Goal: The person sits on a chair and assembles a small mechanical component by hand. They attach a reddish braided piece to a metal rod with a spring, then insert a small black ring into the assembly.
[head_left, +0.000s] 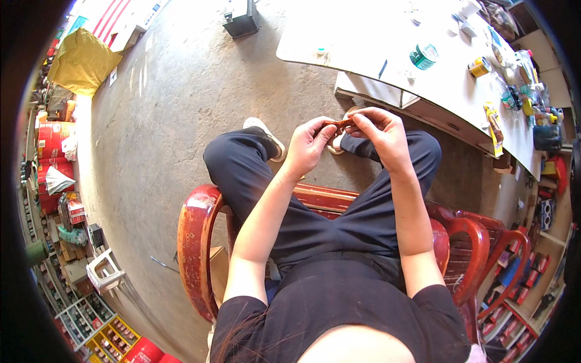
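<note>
A small, thin reddish-brown piece (340, 123) is stretched between my two hands, above the gap between my knees. Its kind is too small to make out. My left hand (307, 147) pinches one end between thumb and fingers. At the other end, my right hand (385, 138) has its thumb and fingertips closed on it. Both forearms reach forward over my dark trousers as I sit in a worn red wooden armchair (195, 251).
Ahead and to the right stands a white table (363, 36) with a green-and-white tub (423, 55), bottles and packets. A black box (242, 23) rests on the concrete floor. At left are a yellow sack (83, 63), red drums (53, 139), a white stool (105, 272) and stocked shelves.
</note>
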The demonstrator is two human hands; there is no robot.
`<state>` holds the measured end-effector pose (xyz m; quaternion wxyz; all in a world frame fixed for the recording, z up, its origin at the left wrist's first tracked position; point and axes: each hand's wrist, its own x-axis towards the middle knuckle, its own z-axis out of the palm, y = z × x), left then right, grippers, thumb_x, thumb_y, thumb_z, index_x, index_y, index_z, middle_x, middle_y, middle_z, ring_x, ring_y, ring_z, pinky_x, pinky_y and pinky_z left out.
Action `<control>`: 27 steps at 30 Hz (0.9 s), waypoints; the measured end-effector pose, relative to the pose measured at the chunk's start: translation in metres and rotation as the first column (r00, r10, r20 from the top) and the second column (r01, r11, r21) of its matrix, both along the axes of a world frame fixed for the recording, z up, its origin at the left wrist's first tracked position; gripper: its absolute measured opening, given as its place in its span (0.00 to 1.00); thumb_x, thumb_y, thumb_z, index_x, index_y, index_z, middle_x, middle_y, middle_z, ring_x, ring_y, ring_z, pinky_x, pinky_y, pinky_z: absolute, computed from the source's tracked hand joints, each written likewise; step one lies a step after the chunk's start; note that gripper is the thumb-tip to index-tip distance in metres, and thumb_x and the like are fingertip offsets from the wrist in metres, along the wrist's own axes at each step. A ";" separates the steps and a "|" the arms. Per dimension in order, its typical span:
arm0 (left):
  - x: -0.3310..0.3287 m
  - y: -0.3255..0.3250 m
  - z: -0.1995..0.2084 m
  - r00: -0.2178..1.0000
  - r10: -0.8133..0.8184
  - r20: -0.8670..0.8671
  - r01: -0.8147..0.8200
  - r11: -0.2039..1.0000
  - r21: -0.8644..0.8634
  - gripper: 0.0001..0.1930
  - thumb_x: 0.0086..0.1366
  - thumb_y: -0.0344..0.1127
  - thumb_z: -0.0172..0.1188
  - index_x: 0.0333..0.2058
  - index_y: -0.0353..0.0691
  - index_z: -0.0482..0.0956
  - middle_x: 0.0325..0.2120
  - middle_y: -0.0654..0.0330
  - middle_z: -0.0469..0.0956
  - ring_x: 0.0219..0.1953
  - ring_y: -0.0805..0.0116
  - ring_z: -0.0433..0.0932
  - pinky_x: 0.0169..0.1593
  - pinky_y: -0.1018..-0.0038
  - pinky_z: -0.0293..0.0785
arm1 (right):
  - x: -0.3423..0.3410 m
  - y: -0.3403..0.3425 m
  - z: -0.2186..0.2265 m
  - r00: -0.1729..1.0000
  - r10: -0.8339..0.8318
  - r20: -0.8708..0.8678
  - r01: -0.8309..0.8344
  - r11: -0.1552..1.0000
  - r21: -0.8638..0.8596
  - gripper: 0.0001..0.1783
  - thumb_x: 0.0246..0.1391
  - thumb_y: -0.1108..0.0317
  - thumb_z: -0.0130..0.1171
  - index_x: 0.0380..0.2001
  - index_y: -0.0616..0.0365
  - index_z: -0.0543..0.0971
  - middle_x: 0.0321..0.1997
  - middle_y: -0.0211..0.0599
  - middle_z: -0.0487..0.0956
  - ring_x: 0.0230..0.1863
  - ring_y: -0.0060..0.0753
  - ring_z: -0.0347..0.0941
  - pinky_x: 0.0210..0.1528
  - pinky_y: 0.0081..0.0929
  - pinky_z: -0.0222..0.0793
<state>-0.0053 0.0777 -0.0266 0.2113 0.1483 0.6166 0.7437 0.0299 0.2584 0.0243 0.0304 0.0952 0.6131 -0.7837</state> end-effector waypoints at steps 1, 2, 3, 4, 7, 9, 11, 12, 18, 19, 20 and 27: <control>0.001 0.001 0.000 0.999 0.014 -0.030 -0.014 1.000 -0.020 0.09 0.68 0.32 0.55 0.39 0.31 0.77 0.28 0.66 0.76 0.31 0.80 0.71 0.36 0.83 0.68 | 0.001 -0.002 0.000 0.999 -0.042 0.021 0.042 0.999 -0.006 0.10 0.58 0.71 0.59 0.38 0.68 0.79 0.35 0.41 0.82 0.36 0.27 0.81 0.40 0.20 0.77; 0.002 0.000 0.000 0.998 0.022 -0.058 -0.023 0.999 -0.023 0.09 0.68 0.32 0.55 0.39 0.31 0.77 0.27 0.66 0.76 0.31 0.80 0.71 0.36 0.82 0.68 | 0.001 -0.003 -0.004 0.997 -0.064 0.046 0.067 0.996 -0.063 0.10 0.58 0.70 0.60 0.38 0.68 0.79 0.35 0.41 0.82 0.36 0.27 0.80 0.39 0.19 0.77; 0.002 0.000 0.000 0.996 0.029 -0.085 -0.031 0.999 -0.026 0.08 0.68 0.32 0.55 0.39 0.31 0.77 0.27 0.66 0.76 0.31 0.80 0.71 0.36 0.82 0.68 | 0.002 -0.005 -0.010 0.994 -0.085 0.073 0.094 0.988 -0.119 0.10 0.58 0.70 0.60 0.38 0.67 0.80 0.35 0.41 0.82 0.35 0.26 0.80 0.38 0.18 0.76; 0.003 0.000 0.001 0.993 0.036 -0.112 -0.039 0.999 -0.029 0.08 0.68 0.32 0.56 0.39 0.32 0.77 0.27 0.65 0.76 0.31 0.80 0.70 0.35 0.82 0.68 | 0.003 -0.005 -0.015 0.989 -0.105 0.100 0.121 0.977 -0.174 0.10 0.58 0.69 0.60 0.38 0.67 0.80 0.35 0.40 0.82 0.34 0.25 0.80 0.37 0.18 0.76; 0.003 -0.001 -0.004 0.979 0.040 -0.198 -0.046 0.999 -0.027 0.08 0.67 0.32 0.56 0.39 0.32 0.77 0.26 0.65 0.75 0.30 0.80 0.70 0.35 0.82 0.68 | 0.006 -0.006 -0.023 0.967 -0.102 0.232 0.174 0.932 -0.319 0.11 0.58 0.69 0.59 0.39 0.66 0.79 0.36 0.39 0.81 0.32 0.25 0.80 0.36 0.17 0.76; 0.002 -0.002 -0.006 0.986 0.014 -0.166 -0.022 0.999 -0.048 0.08 0.68 0.33 0.56 0.39 0.33 0.77 0.26 0.66 0.74 0.29 0.80 0.68 0.34 0.83 0.67 | 0.006 -0.003 -0.028 0.968 -0.083 0.236 0.164 0.924 -0.346 0.11 0.58 0.69 0.59 0.41 0.66 0.79 0.37 0.39 0.81 0.33 0.24 0.79 0.36 0.17 0.76; -0.002 -0.004 -0.009 0.994 -0.022 -0.110 0.015 0.998 -0.066 0.09 0.69 0.34 0.54 0.39 0.34 0.77 0.26 0.68 0.74 0.29 0.81 0.67 0.33 0.83 0.65 | 0.006 -0.003 -0.024 0.975 -0.056 0.214 0.129 0.930 -0.345 0.12 0.58 0.69 0.60 0.42 0.65 0.79 0.37 0.39 0.81 0.35 0.24 0.79 0.38 0.17 0.76; -0.005 -0.006 -0.011 0.997 -0.045 -0.069 0.040 0.996 -0.074 0.09 0.70 0.34 0.53 0.39 0.34 0.76 0.27 0.68 0.73 0.28 0.82 0.66 0.34 0.84 0.64 | 0.005 -0.005 -0.019 0.984 -0.043 0.174 0.090 0.958 -0.271 0.12 0.58 0.69 0.60 0.42 0.65 0.79 0.37 0.38 0.81 0.35 0.24 0.79 0.39 0.18 0.76; -0.012 -0.008 -0.006 0.973 -0.195 0.123 0.182 0.977 0.107 0.11 0.71 0.36 0.51 0.41 0.35 0.76 0.28 0.69 0.74 0.30 0.81 0.68 0.37 0.82 0.66 | -0.001 0.001 -0.019 0.996 0.035 0.087 -0.026 0.995 -0.097 0.11 0.57 0.69 0.61 0.41 0.65 0.80 0.38 0.38 0.81 0.37 0.25 0.79 0.42 0.20 0.77; -0.010 -0.006 -0.008 0.969 -0.195 0.149 0.163 0.965 0.204 0.10 0.70 0.35 0.51 0.41 0.35 0.77 0.28 0.68 0.74 0.31 0.80 0.69 0.38 0.81 0.67 | -0.002 -0.001 -0.022 0.995 -0.017 0.102 0.030 0.991 -0.131 0.11 0.57 0.70 0.61 0.41 0.65 0.80 0.38 0.38 0.81 0.37 0.25 0.79 0.42 0.20 0.77; -0.009 -0.003 -0.012 0.963 -0.203 0.177 0.144 0.943 0.300 0.09 0.70 0.34 0.52 0.41 0.35 0.77 0.28 0.68 0.75 0.31 0.80 0.71 0.38 0.80 0.69 | -0.003 -0.002 -0.027 0.990 -0.074 0.121 0.093 0.983 -0.161 0.11 0.57 0.70 0.61 0.40 0.66 0.80 0.38 0.38 0.81 0.37 0.26 0.79 0.42 0.21 0.77; -0.004 -0.008 -0.040 0.966 -0.260 0.005 0.249 0.920 -0.303 0.07 0.66 0.30 0.52 0.39 0.34 0.77 0.27 0.62 0.77 0.30 0.75 0.74 0.38 0.77 0.72 | -0.014 -0.002 -0.053 0.921 0.018 -0.388 0.309 0.571 0.760 0.07 0.46 0.73 0.65 0.32 0.59 0.83 0.28 0.41 0.78 0.31 0.37 0.77 0.34 0.28 0.71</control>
